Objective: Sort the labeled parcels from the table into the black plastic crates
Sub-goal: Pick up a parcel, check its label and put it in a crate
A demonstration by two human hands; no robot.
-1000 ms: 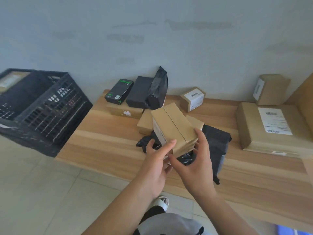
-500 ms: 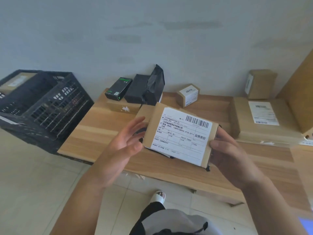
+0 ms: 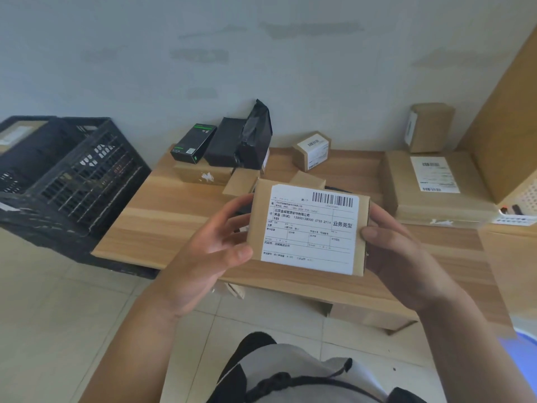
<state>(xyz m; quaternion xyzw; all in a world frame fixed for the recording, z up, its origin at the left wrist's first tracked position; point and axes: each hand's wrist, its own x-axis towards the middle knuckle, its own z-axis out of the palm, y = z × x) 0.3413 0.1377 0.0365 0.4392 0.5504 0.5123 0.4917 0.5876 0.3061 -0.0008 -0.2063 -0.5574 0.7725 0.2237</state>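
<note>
I hold a brown cardboard parcel (image 3: 308,228) above the front of the wooden table (image 3: 162,225), its white barcode label facing me. My left hand (image 3: 209,251) grips its left edge and my right hand (image 3: 398,251) grips its right edge. A black plastic crate (image 3: 72,181) stands on the floor at the left, beside the table, with a cardboard parcel (image 3: 17,135) inside its far corner. More parcels lie on the table: a small labeled box (image 3: 312,151), a flat labeled box (image 3: 430,184) and an upright box (image 3: 430,128) on top of it.
At the table's back left sit a black-and-green box (image 3: 193,144), a black box (image 3: 223,146) and a black bag (image 3: 257,135) on a flat carton (image 3: 203,174). A large cardboard panel (image 3: 505,135) leans at the right. Cardboard lies under the table (image 3: 366,315).
I lifted the parcel off the table and turned it so the label faces me. It now sits squarer and slightly higher, and my view has shifted left and closer.
</note>
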